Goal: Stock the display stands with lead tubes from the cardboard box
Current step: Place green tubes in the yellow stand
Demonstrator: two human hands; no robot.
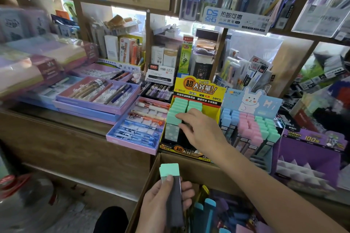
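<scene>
The desk (56,125) runs to the left of both grips and carries the stock at reaching height. The cardboard box (189,168) stands open directly under the left grip (161,206), probably so supply and shelf sit within one arm's swing. The yellow display stand (200,89) rises just behind the right grip (200,130), and the rabbit-print stand (251,100) is just to its right, already packed with pastel tubes. Mint-capped tubes (180,108) fill the yellow stand's left rows, beneath and beyond the right grip's fingertips. That grip is loosely spread with its fingers laid on the front cap, seemingly seating it; whether the thumb pinches it cannot be told. The left grip is curled around a dark lead tube (171,185), mint cap up, likely ready for the next slot.
</scene>
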